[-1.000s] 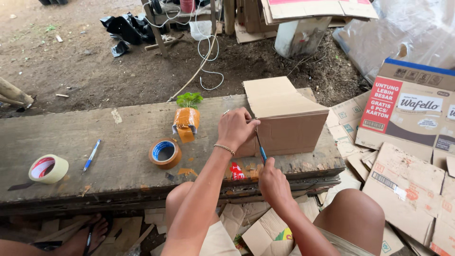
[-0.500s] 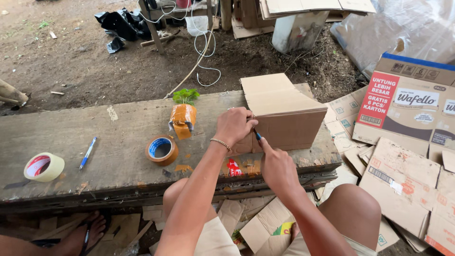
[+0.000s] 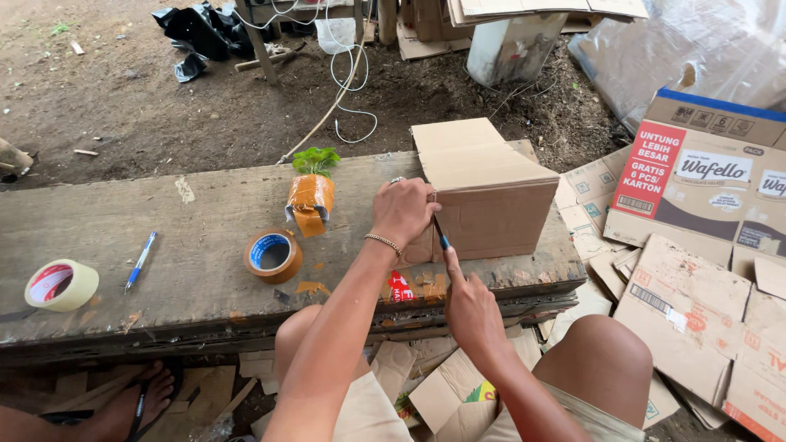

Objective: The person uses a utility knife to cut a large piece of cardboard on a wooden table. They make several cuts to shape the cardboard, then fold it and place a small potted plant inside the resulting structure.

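Box [image 3: 491,192] of plain cardboard, probably light, stiff, crushable; left hand [image 3: 403,211] is bracing its near corner, fingers curled together. Right hand [image 3: 468,307] is pinching a blue pen [image 3: 440,233] against that edge.

An open-air, makeshift packing workspace on bare dirt ground. The landmark is a long weathered wooden plank bench [image 3: 164,237], serving as the worktable. Right of it lie heaps of flattened brown cardboard cartons [image 3: 696,311]; beyond it, white cables [image 3: 348,82] trail over the soil beside black plastic scraps [image 3: 196,29].
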Action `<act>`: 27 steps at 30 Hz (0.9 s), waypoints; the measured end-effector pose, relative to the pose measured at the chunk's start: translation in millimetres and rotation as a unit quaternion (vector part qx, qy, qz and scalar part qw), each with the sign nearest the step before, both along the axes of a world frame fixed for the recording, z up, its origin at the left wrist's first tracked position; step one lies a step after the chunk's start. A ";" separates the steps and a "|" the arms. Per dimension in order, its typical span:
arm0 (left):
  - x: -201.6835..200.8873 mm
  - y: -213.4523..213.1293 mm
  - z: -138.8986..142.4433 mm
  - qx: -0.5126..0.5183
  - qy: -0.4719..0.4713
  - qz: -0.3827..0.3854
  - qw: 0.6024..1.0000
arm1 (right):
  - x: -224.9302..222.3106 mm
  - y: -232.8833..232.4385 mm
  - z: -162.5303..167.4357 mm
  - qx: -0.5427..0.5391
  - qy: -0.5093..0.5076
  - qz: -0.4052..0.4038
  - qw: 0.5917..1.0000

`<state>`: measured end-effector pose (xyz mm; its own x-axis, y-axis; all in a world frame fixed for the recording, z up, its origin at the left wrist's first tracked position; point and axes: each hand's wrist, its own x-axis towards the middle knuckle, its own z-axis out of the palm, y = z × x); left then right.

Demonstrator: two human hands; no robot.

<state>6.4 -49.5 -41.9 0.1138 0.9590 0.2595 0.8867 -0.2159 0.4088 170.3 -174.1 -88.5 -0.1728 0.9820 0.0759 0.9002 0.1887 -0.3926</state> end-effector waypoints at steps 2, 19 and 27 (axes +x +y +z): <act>-1.4 0.4 2.1 0.017 -0.004 -0.002 1.000 | 0.3 -8.7 -4.2 -0.004 -0.002 -0.003 1.000; -4.1 8.7 9.9 -0.087 0.041 -0.020 0.995 | -14.6 34.8 -20.3 0.039 -0.034 0.012 0.999; -0.2 5.6 6.9 -0.036 0.052 -0.024 0.998 | 1.9 -3.2 -45.0 0.014 -0.005 0.007 1.000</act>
